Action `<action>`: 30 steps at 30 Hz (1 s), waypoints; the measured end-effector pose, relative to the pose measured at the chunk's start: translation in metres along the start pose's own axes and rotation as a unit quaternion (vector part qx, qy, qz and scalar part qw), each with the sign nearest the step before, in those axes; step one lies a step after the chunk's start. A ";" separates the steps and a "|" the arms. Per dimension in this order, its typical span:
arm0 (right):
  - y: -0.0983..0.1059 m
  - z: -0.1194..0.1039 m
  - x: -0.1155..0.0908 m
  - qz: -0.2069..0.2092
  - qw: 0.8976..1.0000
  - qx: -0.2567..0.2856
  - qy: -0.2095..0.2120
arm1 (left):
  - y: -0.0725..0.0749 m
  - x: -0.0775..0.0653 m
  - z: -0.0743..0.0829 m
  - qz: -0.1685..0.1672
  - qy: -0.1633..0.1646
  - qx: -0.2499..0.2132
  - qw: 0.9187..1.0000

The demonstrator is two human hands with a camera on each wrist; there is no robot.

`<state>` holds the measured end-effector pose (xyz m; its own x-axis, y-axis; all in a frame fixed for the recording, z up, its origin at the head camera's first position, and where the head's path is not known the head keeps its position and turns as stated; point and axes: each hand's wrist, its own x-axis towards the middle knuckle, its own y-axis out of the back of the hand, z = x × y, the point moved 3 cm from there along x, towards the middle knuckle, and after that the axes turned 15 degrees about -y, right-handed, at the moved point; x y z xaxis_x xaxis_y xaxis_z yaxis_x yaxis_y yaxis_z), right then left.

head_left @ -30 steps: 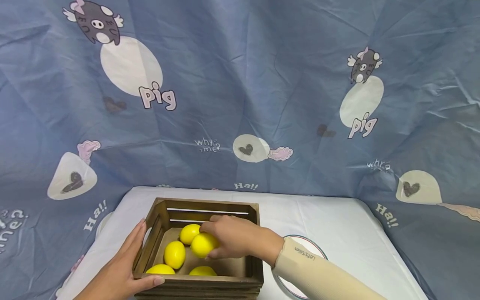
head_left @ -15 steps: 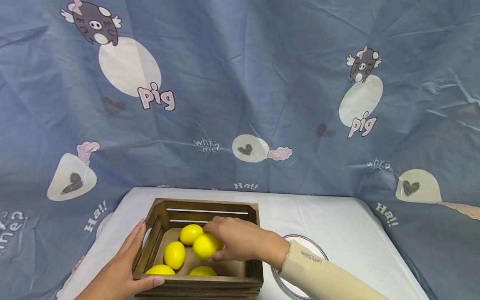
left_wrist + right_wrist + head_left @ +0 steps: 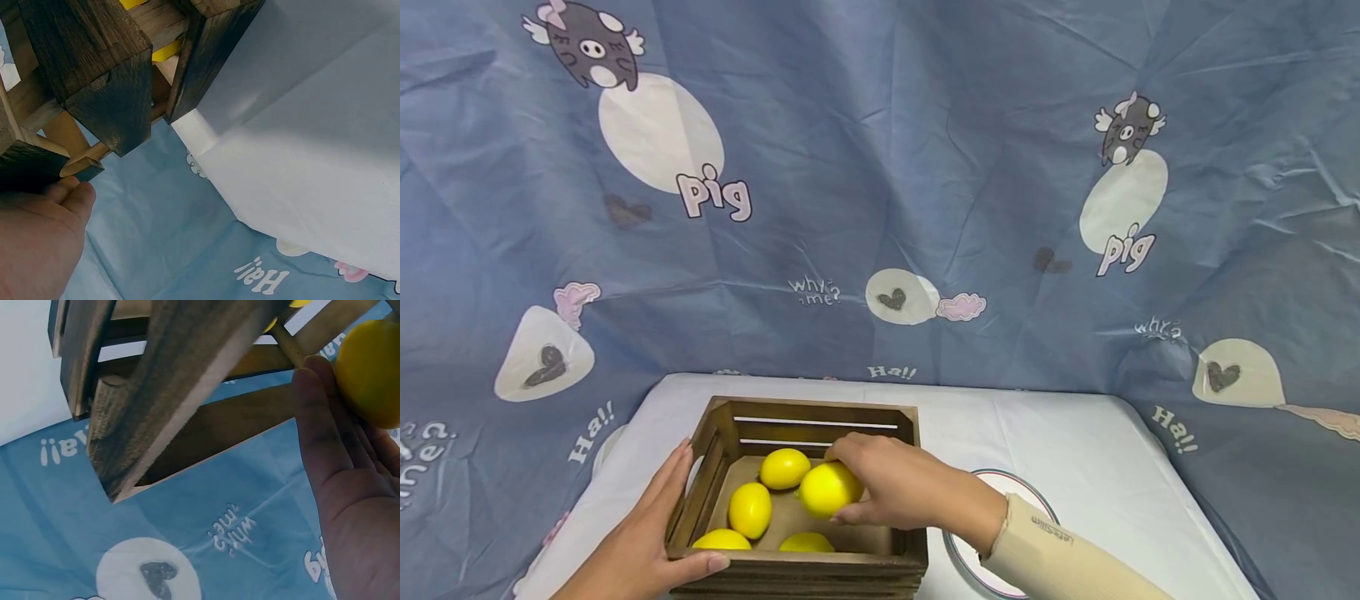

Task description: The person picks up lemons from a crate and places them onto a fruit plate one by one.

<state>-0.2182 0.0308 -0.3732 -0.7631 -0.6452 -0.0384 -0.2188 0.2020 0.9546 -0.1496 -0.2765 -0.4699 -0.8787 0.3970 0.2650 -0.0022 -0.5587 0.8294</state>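
Note:
My right hand (image 3: 898, 483) grips a yellow lemon (image 3: 829, 490), its thumb below and its fingers along the far side. Both are over the right half of a dark brown slatted wooden crate (image 3: 820, 563). In the right wrist view the lemon (image 3: 373, 375) lies against the fingers. My left hand (image 3: 636, 529) rests at the crate's front left corner, fingers straight along the left side and thumb on the front rim. Several more lemons are in the crate: one at the back (image 3: 785, 468), one in the middle (image 3: 750, 510), others partly hidden by the front wall.
The crate stands on a table with a white cloth (image 3: 1112, 492). To its right is a white plate (image 3: 981, 567) with a coloured rim, partly covered by my right forearm. A blue printed curtain (image 3: 1000, 208) hangs behind the table and at its sides.
My right hand has moved to the right with the lemon, away from the lemon at the back. My left hand has stayed at the crate's corner.

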 end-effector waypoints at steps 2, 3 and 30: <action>0.000 0.002 -0.003 0.000 1.000 0.007 0.001 | 0.000 0.000 0.000 0.005 -0.004 -0.001 1.000; 0.000 0.003 -0.004 -0.002 1.000 0.010 0.002 | 0.000 0.000 0.000 0.007 -0.006 -0.001 1.000; -0.004 0.024 -0.047 0.063 0.995 0.070 -0.022 | 0.000 0.001 0.001 0.001 0.002 -0.006 1.000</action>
<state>-0.1960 0.0780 -0.3822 -0.8147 -0.5764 0.0633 -0.2003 0.3822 0.9021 -0.1497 -0.2756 -0.4691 -0.8804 0.3936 0.2646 -0.0064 -0.5677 0.8232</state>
